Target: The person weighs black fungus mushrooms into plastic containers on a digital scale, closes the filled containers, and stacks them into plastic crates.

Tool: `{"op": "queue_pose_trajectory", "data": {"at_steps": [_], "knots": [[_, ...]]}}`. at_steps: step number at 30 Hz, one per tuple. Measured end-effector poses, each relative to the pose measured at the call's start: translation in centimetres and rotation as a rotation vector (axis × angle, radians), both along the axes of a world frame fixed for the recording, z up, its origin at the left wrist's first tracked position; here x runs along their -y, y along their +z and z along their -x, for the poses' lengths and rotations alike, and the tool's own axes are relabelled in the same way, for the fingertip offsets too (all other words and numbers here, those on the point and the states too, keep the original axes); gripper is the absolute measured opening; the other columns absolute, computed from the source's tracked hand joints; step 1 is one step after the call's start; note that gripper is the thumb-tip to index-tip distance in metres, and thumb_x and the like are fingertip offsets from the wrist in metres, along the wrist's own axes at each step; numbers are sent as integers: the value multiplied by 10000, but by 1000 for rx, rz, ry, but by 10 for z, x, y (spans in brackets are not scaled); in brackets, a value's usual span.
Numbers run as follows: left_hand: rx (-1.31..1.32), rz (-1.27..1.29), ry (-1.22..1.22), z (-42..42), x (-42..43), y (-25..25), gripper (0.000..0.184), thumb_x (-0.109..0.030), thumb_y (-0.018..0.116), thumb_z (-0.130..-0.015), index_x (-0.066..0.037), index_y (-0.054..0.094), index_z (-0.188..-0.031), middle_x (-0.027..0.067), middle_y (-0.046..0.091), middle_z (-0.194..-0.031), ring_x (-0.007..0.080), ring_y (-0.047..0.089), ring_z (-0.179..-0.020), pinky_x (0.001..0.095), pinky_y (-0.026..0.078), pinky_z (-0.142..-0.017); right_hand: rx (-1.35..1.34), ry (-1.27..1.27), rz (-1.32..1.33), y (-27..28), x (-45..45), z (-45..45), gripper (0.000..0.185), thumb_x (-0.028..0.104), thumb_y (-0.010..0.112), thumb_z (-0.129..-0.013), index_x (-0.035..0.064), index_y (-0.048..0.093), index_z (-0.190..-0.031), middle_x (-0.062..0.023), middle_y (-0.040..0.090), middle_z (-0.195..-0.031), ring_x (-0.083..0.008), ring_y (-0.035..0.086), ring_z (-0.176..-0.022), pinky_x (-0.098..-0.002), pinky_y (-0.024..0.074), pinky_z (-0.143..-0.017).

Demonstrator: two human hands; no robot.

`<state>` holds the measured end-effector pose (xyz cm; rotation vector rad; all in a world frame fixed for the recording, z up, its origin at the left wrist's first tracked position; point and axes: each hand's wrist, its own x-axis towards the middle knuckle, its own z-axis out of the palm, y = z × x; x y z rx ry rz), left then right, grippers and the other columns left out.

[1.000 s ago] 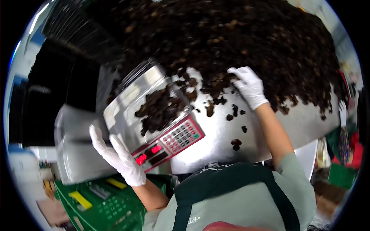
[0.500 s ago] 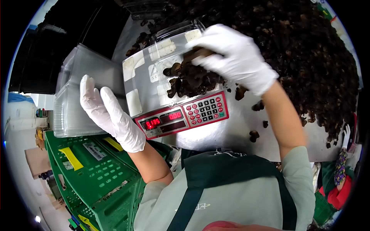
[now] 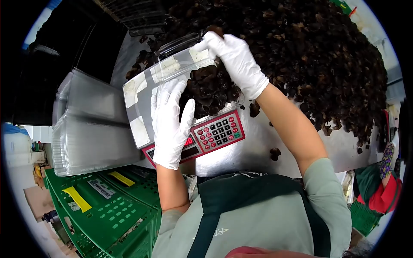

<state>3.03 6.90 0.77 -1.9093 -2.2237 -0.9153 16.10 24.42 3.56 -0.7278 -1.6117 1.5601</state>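
A clear plastic tray heaped with dark brown fungus-like pieces (image 3: 208, 90) rests on a scale with a red keypad panel (image 3: 219, 132). My gloved left hand (image 3: 171, 118) lies over the scale at the tray's left side, fingers apart, and covers part of the display. At the tray's upper right is my gloved right hand (image 3: 236, 60), its fingers bent together around a brown piece (image 3: 214, 31) that sticks out above them.
A large heap of dark pieces (image 3: 318, 60) covers the far side of the metal table (image 3: 258, 150). Stacked clear trays (image 3: 92, 142) stand left of the scale, above green crates (image 3: 116, 206). Another person's patterned sleeve (image 3: 387, 159) shows far right.
My right hand went from the heap to the tray with dark pieces and is now at its upper right edge. My left hand has moved right, onto the scale beside the tray. The tray's pile looks larger.
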Motion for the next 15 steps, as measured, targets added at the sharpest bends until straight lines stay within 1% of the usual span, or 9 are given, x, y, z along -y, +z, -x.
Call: {"op": "queue_pose_trajectory", "data": {"at_steps": [1, 2, 3, 4, 6, 8, 9, 13, 15], "knots": [[169, -3, -15, -1, -1, 4, 521, -286, 632, -956, -32, 547, -1403, 221, 568, -1382, 399, 515, -1314, 461, 320, -1177, -87, -17, 64, 0, -4, -5, 396, 432, 654, -974, 58, 785, -972, 9, 657, -811, -100, 573, -810, -272, 461, -799], [274, -76, -10, -2, 0, 4, 504, -232, 616, -982, -18, 526, -1429, 205, 568, -1395, 353, 521, -1329, 437, 341, -1174, -174, -30, 129, 3, -7, -11, 365, 400, 658, -970, 63, 794, -935, 19, 640, -777, -87, 552, -769, -253, 441, -771], [461, -160, 10, -2, 0, 10, 496, -206, 608, -993, -1, 515, -1436, 190, 568, -1399, 318, 520, -1332, 421, 355, -1167, -198, -50, 71, 0, -17, -15, 346, 343, 569, -1023, 66, 775, -998, 75, 487, -693, -63, 424, -664, -233, 379, -654], [648, -243, 35, -1, -1, 22, 489, -181, 601, -1005, 15, 504, -1443, 175, 567, -1403, 284, 518, -1335, 405, 370, -1159, -293, -36, 197, 3, -22, -25, 285, 298, 665, -961, 43, 779, -908, 56, 558, -699, -68, 484, -663, -235, 403, -683], [844, -399, 112, 11, -5, 45, 470, -169, 585, -1028, 37, 493, -1440, 150, 557, -1414, 228, 519, -1328, 358, 380, -1145, -246, -28, 212, 8, -21, -49, 235, 273, 685, -944, 56, 758, -893, 67, 547, -698, -53, 456, -641, -224, 379, -643], [875, -423, 135, 25, -10, 66, 451, -190, 596, -1031, 30, 523, -1419, 140, 579, -1390, 213, 534, -1307, 338, 393, -1125, -175, -100, 276, 11, -11, -70, 191, 263, 707, -923, 79, 741, -883, 70, 546, -702, -41, 432, -633, -214, 352, -628], [826, -380, 110, 37, -14, 68, 451, -204, 611, -1026, 28, 539, -1407, 134, 593, -1371, 205, 541, -1293, 330, 400, -1114, -19, -131, 160, -1, -17, -84, 187, 266, 707, -924, 85, 751, -904, 70, 539, -709, -40, 429, -639, -214, 343, -627], [693, -64, 85, 95, -47, 50, 500, -279, 660, -987, 15, 569, -1382, 139, 626, -1331, 201, 600, -1196, 305, 457, -1028, 197, -143, 38, -64, -26, -152, 298, 202, 591, -987, 37, 744, -1183, 18, 606, -795, -80, 547, -789, -239, 445, -779], [632, 108, 154, 109, -64, 43, 532, -306, 662, -985, 6, 550, -1401, 136, 643, -1286, 210, 597, -1192, 321, 448, -1039, 613, -225, -126, -87, -29, -183, 421, 203, 671, -938, 137, 660, -1354, -54, 679, -1076, -174, 612, -1053, -314, 470, -987]]}}
